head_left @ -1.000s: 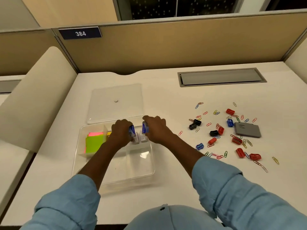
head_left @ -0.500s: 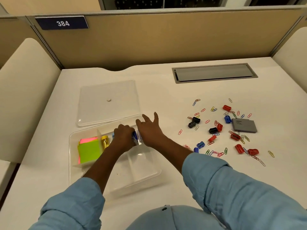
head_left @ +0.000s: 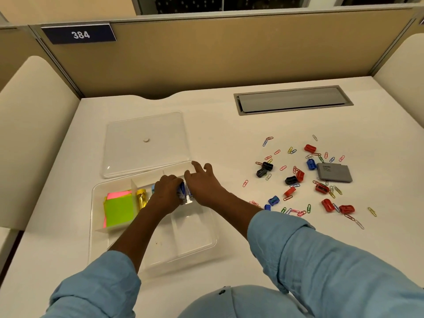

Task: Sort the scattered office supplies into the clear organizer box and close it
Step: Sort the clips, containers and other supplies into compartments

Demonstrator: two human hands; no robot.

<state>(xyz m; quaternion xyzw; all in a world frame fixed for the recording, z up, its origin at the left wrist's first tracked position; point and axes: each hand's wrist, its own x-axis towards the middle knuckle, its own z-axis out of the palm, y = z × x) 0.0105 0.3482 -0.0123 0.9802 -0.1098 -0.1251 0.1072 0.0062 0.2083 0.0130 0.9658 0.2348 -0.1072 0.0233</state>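
The clear organizer box (head_left: 195, 246) sits open on the desk in front of me, with green and pink sticky notes (head_left: 118, 208) and a gold item (head_left: 141, 197) in its left compartments. My left hand (head_left: 166, 195) is curled around small blue-and-white items (head_left: 183, 193) in a middle compartment. My right hand (head_left: 202, 183) rests against the same items, its fingers spread and lifted. The clear lid (head_left: 146, 143) lies flat behind the box. Coloured paper clips (head_left: 296, 211), red, blue and black sharpeners (head_left: 327, 204) and a grey case (head_left: 333, 172) lie scattered to the right.
A grey cable hatch (head_left: 292, 99) is set into the desk at the back right. Tan partition walls (head_left: 218, 51) close off the back, with a sign reading 384 (head_left: 79, 34). Cream side panels (head_left: 34, 125) stand at both sides.
My right hand has opened, its fingers lifting off the blue-and-white items it pinched a second ago. My left hand stays curled on them. The view shifted slightly.
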